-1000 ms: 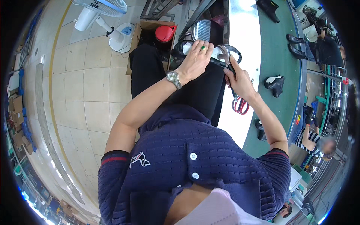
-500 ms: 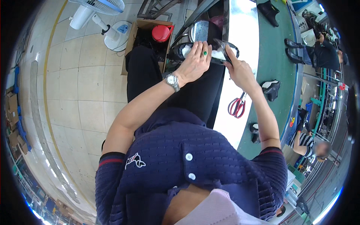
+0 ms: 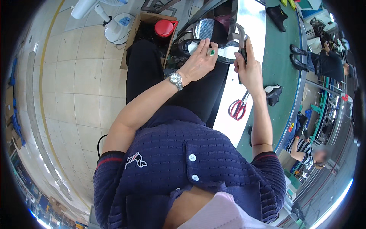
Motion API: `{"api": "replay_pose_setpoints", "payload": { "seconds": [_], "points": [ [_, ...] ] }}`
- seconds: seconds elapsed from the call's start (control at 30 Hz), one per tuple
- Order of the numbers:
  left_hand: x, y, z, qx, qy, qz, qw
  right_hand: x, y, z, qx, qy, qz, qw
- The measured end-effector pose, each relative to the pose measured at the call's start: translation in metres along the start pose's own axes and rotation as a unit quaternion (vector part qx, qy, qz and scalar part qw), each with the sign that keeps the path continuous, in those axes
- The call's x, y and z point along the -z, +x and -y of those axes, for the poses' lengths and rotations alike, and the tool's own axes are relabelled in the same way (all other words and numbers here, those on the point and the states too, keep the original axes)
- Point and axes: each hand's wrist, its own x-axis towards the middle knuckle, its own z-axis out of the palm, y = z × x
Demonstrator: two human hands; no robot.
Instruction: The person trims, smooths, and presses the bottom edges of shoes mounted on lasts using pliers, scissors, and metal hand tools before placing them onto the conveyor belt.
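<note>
Close to right hand [image 3: 249, 72], red-handled scissors [image 3: 238, 109] on white worktop [image 3: 228, 128].

Plenty of light in here, bright and fairly even: the white surface [image 3: 255, 26] glares until its far end washes out, and the pale floor [image 3: 87, 95] is bright too. The black trousers [image 3: 143, 72] swallow their detail. Toward the rim straight edges bow, the yellow line [image 3: 40, 82] included, distant detail goes soft, glaring strips of light [image 3: 337, 201] streak low on both sides, and the corners fall to black
</note>
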Motion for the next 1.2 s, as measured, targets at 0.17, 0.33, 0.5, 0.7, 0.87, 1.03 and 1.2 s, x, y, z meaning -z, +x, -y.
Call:
{"api": "replay_pose_setpoints", "payload": {
  "seconds": [0.17, 0.33, 0.5, 0.7, 0.87, 1.03, 1.2],
  "points": [
    [-0.002, -0.001, -0.002, -0.014, 0.009, -0.013, 1.000, -0.008, 0.002, -0.011, 0.039, -0.193, 0.070, 0.978],
    [0.000, 0.001, -0.001, -0.001, 0.024, -0.010, 1.000, -0.013, 0.000, 0.008, 0.071, -0.124, -0.025, 0.989],
    [-0.001, 0.005, -0.001, 0.009, 0.007, -0.023, 1.000, -0.018, 0.001, -0.001, 0.062, -0.206, 0.062, 0.975],
    [0.037, 0.012, 0.009, 0.078, 0.004, 0.050, 0.996, -0.020, -0.001, 0.020, 0.053, -0.081, -0.061, 0.993],
    [0.033, 0.007, 0.004, 0.050, 0.091, 0.093, 0.990, -0.023, 0.005, 0.011, 0.058, -0.179, 0.054, 0.981],
    [0.024, -0.006, 0.006, 0.119, -0.054, 0.039, 0.991, -0.036, -0.002, 0.021, 0.074, -0.039, -0.061, 0.995],
    [0.036, -0.014, 0.024, 0.251, -0.290, -0.047, 0.922, -0.037, 0.002, 0.023, 0.077, -0.131, 0.044, 0.987]
  ]
}}
